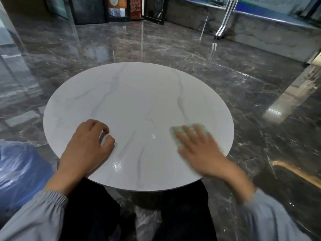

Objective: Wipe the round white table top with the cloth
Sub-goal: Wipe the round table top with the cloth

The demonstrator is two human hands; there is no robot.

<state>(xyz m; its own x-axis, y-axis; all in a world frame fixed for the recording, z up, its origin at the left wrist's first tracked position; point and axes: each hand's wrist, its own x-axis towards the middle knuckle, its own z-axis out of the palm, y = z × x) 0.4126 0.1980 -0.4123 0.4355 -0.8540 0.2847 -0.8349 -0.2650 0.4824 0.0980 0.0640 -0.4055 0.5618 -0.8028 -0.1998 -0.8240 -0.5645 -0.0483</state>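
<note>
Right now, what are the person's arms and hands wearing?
Both hands are bare: no gloves, rings or watch can be seen on the left hand or the right hand. Each arm has a loose grey long sleeve. The left sleeve ends in a gathered, elastic cuff. The right sleeve looks blurry.

This looks like a lobby or public hall of a commercial building, not a home. A wide floor (156, 46) of polished dark marble with pale veins fills most of the frame and mirrors the lights. At the top centre stand dark-framed doors (154, 9) and poster boards (116, 6) with orange and red print. Along the upper right runs a grey stone ledge (260, 30) under a blue display panel (271, 4), with metal poles (225, 18) leaning by it.
</note>
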